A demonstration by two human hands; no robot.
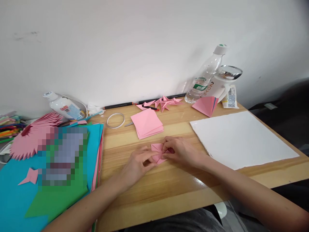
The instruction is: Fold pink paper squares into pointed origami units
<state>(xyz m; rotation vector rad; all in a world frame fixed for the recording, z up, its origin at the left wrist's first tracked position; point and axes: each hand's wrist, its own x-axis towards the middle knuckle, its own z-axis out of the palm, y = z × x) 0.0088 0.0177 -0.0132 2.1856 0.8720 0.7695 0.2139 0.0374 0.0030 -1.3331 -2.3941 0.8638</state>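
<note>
left hand (138,162) and right hand (180,149) pinch pink folded paper (157,148); bottle (205,76) label unreadable.

**Soft Daylight, Bent Edges**

Bright diffuse light fills the white wall (145,48) and wooden table (173,193); shadows are faint. The left hand (137,162), right hand (180,151) and pink folded paper (156,147) look sharp. Glare streaks the table's near edge; a pixelated patch (64,156) masks the left.

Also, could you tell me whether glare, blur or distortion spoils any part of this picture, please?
Head view: soft, even light; a glare streak on the table near its front edge; a pixelated block masks part of the coloured sheets; wide-angle bend seems to lean the bottle; the left hand and right hand, pinching the pink paper, look sharp.
</note>
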